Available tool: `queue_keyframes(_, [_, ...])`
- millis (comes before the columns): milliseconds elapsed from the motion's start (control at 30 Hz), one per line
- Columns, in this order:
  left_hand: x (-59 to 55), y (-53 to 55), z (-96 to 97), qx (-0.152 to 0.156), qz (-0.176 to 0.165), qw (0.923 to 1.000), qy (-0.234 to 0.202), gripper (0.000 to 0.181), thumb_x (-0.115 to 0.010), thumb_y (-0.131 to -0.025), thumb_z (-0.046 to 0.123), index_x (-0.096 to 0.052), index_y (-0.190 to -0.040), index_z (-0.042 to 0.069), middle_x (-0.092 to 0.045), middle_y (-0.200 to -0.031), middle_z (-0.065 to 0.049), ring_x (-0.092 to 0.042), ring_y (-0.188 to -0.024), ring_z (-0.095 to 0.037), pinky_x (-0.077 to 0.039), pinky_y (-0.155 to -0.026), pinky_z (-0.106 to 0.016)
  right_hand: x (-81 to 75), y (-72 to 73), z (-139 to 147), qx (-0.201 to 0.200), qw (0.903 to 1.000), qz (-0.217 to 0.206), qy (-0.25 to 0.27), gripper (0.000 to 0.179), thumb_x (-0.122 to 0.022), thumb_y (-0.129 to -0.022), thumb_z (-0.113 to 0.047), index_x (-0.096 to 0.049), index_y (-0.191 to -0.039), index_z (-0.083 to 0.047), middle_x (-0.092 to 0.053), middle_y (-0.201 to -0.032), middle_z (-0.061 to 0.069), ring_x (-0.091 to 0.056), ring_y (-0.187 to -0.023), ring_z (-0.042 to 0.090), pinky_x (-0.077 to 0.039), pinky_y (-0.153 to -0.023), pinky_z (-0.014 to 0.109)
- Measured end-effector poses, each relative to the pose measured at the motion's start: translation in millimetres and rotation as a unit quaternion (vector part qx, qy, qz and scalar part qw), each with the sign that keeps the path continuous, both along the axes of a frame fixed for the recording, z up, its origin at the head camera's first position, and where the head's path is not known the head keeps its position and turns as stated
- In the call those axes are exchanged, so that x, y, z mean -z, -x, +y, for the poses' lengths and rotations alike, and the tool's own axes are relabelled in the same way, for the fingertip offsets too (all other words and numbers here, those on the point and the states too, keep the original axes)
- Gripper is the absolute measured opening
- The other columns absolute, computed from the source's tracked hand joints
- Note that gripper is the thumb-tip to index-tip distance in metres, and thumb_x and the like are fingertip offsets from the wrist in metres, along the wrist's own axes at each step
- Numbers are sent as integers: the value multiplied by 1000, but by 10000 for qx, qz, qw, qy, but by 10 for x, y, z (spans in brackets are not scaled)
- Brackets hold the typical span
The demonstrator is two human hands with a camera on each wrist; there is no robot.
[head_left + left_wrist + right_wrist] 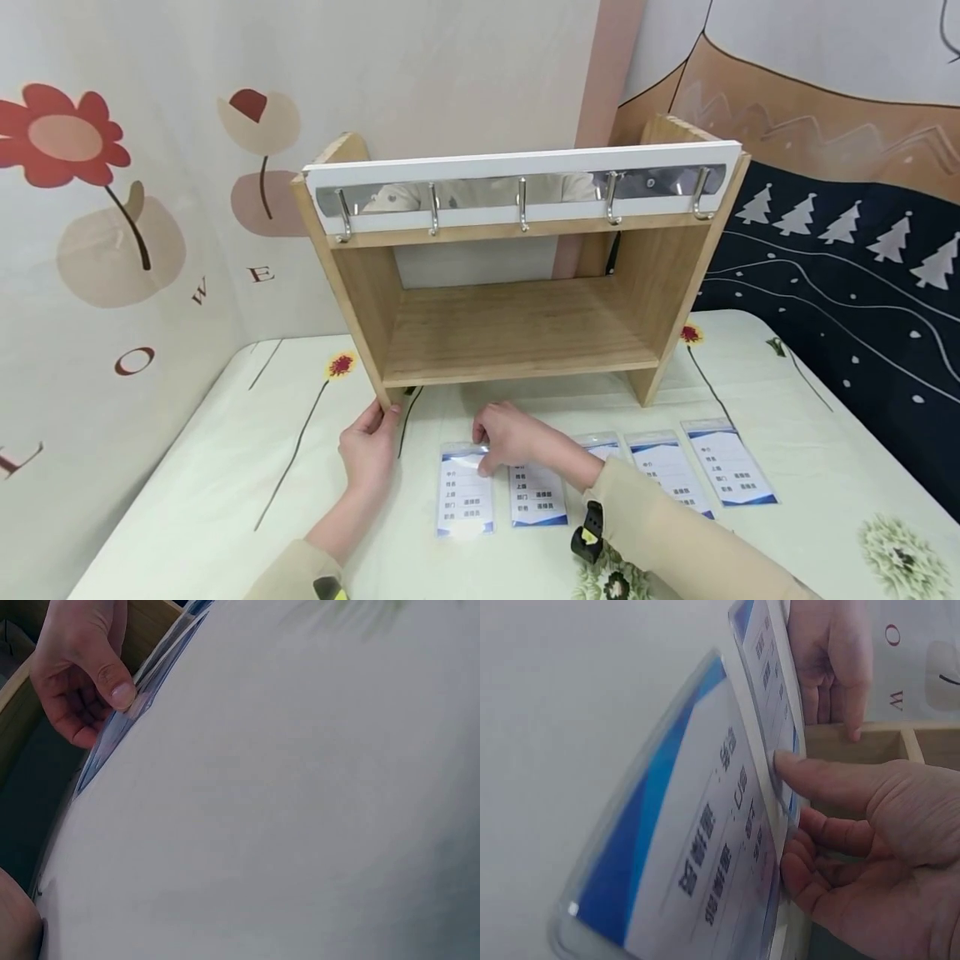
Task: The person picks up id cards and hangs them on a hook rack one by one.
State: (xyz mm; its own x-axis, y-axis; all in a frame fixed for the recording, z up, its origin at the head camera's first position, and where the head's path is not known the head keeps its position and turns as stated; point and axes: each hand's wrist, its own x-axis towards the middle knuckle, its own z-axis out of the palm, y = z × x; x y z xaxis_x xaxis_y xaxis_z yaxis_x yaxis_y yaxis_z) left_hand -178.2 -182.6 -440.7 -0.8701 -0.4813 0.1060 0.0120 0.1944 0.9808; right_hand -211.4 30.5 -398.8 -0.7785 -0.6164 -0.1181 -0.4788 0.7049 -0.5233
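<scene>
Five badge sleeves in a row on the tablecloth (pixel 225 467) before the wooden shelf (pixel 517 333), long axes running from the person toward the shelf, clip ends at the shelf side. Leftmost badge sleeve (pixel 466 490) pinched at its far end by the right hand (pixel 510 435), thumb on top, fingers curling under the raised edge. Left hand (pixel 369 450) just left of it, nearer the shelf's left leg, fingers touching that leg and holding nothing.

Left hand (pixel 369 450) extended forward on a sleeved forearm, fingers loosely curled, thumb tip raised. Right hand (pixel 510 435) reaches across from the right, forearm sleeved, a black device strapped at the wrist; thumb (pixel 817 780) extended and pressing, remaining fingers (pixel 817 877) curled beneath it in a pinch.
</scene>
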Motion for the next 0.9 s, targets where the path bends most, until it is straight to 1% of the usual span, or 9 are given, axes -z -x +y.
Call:
queue_keyframes(100, [-3, 3, -2, -2, 20, 10000, -23, 41, -64, -101, 10, -57, -139, -4, -61, -131, -26, -61, -122, -34, -52, -93, -22, -12, -42, -22, 43, 9997, 223, -84, 32, -92, -71, -6, -71, -94, -5, -58, -82, -4, -51, -76, 11, -48, -69, 23])
queue_keyframes(233, [-9, 10, -9, 15, 0, 10000, -45, 42, -63, -102, 12, -56, -140, -4, -60, -132, -26, -60, -123, -34, -52, -94, -25, -33, -68, -33, 98, 9991, 388, -159, 31, -92, -72, -6, -71, -94, -5, -56, -82, -4, -51, -76, 12, -47, -67, 23])
queue_keyframes(467, [-15, 4, -11, -13, -47, 10000, -2, 42, -64, -101, 11, -57, -140, -4, -61, -131, -25, -61, -122, -34, -52, -94, -24, -36, -32, -32, 94, 9998, 60, -181, 34, -92, -72, -7, -71, -99, -6, -58, -84, -6, -51, -78, 10, -47, -71, 24])
queue_keyframes(600, [-14, 4, -8, -22, -40, 10000, 14, 41, -63, -101, 11, -58, -139, -4, -61, -130, -25, -61, -121, -34, -52, -90, -17, -35, 2, -35, 17, 9997, -86, -243, 33, -92, -73, -8, -70, -97, -8, -58, -84, -6, -51, -80, 11, -47, -73, 24])
queue_keyframes(667, [-15, 2, -8, -19, -45, 10000, 8, 41, -63, -101, 11, -58, -139, -4, -61, -130, -25, -61, -121, -34, -52, -90, -16, -36, 16, -30, -5, 9996, -148, -236, 33, -92, -73, -8, -69, -96, -9, -58, -85, -6, -51, -81, 11, -47, -74, 25])
queue_keyframes(767, [-17, -4, -10, 0, -68, 10000, 14, 41, -63, -102, 12, -58, -140, -4, -61, -131, -25, -61, -121, -34, -52, -90, -16, -33, 27, -23, 13, 9996, -200, -213, 34, -92, -72, -9, -66, -95, -10, -57, -87, -5, -50, -82, 11, -46, -75, 25])
queue_keyframes(833, [-14, -6, -11, 11, -68, 10000, 16, 41, -63, -102, 11, -58, -139, -4, -61, -131, -25, -61, -121, -34, -52, -90, -17, -29, 28, -20, 14, 9997, -181, -167, 37, -92, -71, -8, -64, -95, -10, -57, -86, -4, -50, -81, 11, -46, -73, 24])
queue_keyframes(900, [-8, -6, -9, 11, -58, 10000, 1, 41, -63, -101, 11, -58, -139, -4, -61, -130, -25, -61, -121, -34, -52, -89, -15, -24, 22, -22, 17, 9998, -153, -124, 39, -93, -70, -8, -63, -95, -11, -57, -85, -3, -49, -79, 11, -46, -71, 24])
